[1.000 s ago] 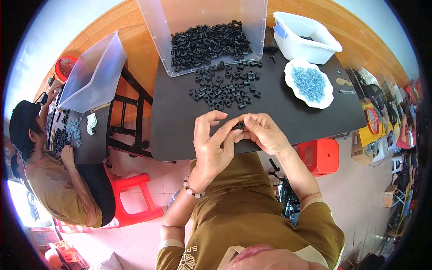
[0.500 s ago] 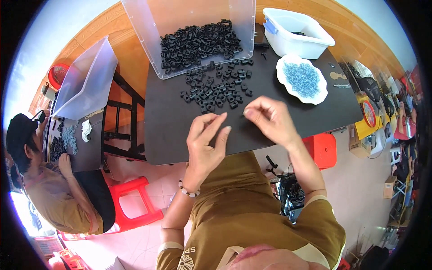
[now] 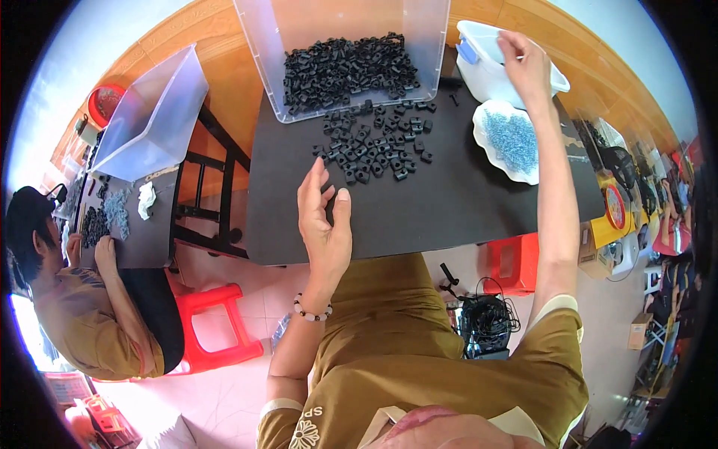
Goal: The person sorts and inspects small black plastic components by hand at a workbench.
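Note:
My left hand [image 3: 324,228] hovers over the near part of the dark table, open, with its thumb apart from the fingers and nothing seen in it. Just beyond it lie loose small black plastic pieces [image 3: 378,150], each with a hole. My right hand [image 3: 529,71] is stretched out over the white bin [image 3: 490,78] at the far right. Its fingers are bent and drawn together; whatever they may hold is too small to make out. Below my right forearm, a scalloped white dish [image 3: 481,138] holds many tiny pale-blue pieces [image 3: 512,142], partly covered by the arm.
A clear plastic box [image 3: 262,75] on its side holds a heap of black pieces [image 3: 348,71]. A black screw-like part [image 3: 454,99] lies near the white bin. Red stools [image 3: 512,266] stand below the table edge. At left, another person [image 3: 97,322] works at a separate table.
My right hand has gone from above the table's middle out to the white bin. My left hand has drifted slightly left, its fingers now straighter. The view has shifted a little.

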The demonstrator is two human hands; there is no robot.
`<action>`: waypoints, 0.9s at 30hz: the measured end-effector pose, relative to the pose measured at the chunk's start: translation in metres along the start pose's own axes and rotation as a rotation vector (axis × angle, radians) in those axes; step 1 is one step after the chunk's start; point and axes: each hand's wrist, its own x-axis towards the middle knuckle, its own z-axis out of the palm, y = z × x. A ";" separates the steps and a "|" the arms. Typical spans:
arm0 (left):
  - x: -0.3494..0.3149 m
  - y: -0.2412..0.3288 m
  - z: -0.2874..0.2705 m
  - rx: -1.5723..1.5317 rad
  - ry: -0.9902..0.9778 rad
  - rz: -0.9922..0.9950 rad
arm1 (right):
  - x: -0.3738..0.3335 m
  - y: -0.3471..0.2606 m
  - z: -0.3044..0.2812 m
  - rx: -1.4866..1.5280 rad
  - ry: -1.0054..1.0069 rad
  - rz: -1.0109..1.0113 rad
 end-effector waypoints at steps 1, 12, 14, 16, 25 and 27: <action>-0.001 0.001 -0.002 0.004 0.004 -0.007 | -0.015 -0.018 0.009 0.089 -0.061 0.010; -0.004 0.011 0.001 0.010 -0.140 0.020 | -0.091 -0.104 0.072 0.227 -0.660 -0.298; -0.004 0.013 0.001 0.033 -0.157 0.040 | -0.091 -0.102 0.074 0.193 -0.673 -0.308; -0.004 0.014 -0.001 0.024 -0.158 0.025 | -0.092 -0.102 0.077 0.158 -0.683 -0.315; -0.002 0.019 0.001 -0.003 -0.141 0.004 | -0.098 -0.102 0.089 0.078 -0.676 -0.385; -0.002 0.018 0.001 0.011 -0.141 0.007 | -0.098 -0.100 0.091 0.120 -0.694 -0.357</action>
